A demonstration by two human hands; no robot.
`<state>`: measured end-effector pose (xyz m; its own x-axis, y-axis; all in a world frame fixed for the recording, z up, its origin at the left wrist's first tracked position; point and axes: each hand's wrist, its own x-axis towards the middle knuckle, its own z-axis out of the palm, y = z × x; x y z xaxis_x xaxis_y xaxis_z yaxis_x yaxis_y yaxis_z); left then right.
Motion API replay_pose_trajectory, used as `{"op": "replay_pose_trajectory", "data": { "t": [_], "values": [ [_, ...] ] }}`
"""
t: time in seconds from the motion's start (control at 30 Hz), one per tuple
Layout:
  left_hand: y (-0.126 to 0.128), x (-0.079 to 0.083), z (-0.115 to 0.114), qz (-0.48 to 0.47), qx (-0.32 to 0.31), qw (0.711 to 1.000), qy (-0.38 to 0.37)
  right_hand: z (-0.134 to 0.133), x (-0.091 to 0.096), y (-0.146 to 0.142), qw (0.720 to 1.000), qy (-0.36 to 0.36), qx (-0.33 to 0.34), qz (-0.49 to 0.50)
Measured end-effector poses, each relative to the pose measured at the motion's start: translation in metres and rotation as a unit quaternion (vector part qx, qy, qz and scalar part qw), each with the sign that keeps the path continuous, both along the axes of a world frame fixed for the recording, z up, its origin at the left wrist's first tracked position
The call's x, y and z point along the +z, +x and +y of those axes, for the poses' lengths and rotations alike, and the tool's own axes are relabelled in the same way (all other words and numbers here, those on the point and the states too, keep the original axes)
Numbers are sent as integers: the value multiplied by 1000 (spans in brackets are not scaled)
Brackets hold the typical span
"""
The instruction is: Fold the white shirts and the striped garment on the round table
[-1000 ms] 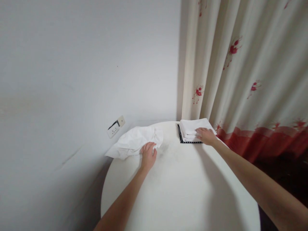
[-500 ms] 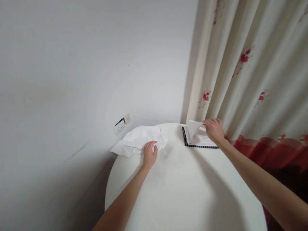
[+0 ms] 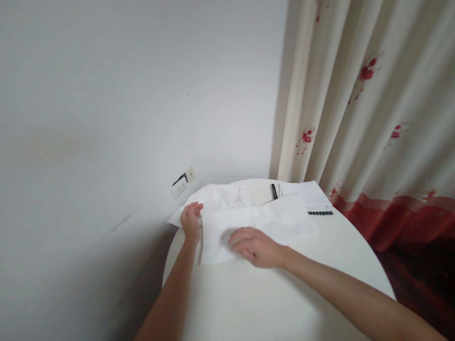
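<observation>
1 white cloth (image 3: pixel 270 220) touches left hand (image 3: pixel 191 221) and right hand (image 3: pixel 254 246).

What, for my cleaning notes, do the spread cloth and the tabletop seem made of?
Spread cloth: thin white fabric, matte, lying limp with soft folds under the right hand. Tabletop: smooth off-white hard surface, faint sheen, perhaps laminate or painted wood.

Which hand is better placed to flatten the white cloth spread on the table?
Right, probably: the right hand lies palm-down on the spread cloth, while the left hand sits only at its left edge.
</observation>
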<state>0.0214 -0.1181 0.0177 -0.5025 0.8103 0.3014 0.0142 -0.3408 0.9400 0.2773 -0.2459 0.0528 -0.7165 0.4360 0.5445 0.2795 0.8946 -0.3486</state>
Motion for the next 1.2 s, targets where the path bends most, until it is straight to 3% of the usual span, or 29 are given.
{"op": "replay_pose_trajectory", "data": {
  "t": [0.03, 0.1, 0.2, 0.27, 0.33, 0.43, 0.6, 0.8, 0.93, 1.1, 1.2],
  "values": [
    [-1, 0, 0, 28, 14, 999, 11, 11, -8, 13, 997, -14, -82, 3],
    [7, 0, -5, 132, 7, 991, 37, 41, -19, 45, 964, -38, -259, -44],
    [35, -8, -19, 360, -68, 929, 41, 83, -28, 93, 880, -66, -418, -216],
    [53, -17, -28, 496, -106, 862, 5, 98, -32, 114, 860, -68, -433, -261],
    [65, -26, -32, 588, -116, 798, -52, 102, -34, 122, 858, -59, -432, -272],
    [69, -32, -31, 647, -104, 744, -126, 97, -31, 117, 858, -34, -432, -275],
    [63, -28, -30, 662, -92, 735, -112, 67, -26, 112, 875, 35, -418, -242],
    [65, -23, -39, 661, -116, 733, -109, 8, -37, 129, 910, 156, -359, -137],
    [69, -10, -50, 689, -126, 712, -45, -27, -41, 136, 912, 207, -345, -83],
    [65, 15, -75, 648, -53, 759, 29, -66, -40, 142, 906, 229, -354, -21],
    [52, 17, -97, 654, -76, 747, 96, -90, -40, 140, 910, 233, -341, 3]
  ]
}}
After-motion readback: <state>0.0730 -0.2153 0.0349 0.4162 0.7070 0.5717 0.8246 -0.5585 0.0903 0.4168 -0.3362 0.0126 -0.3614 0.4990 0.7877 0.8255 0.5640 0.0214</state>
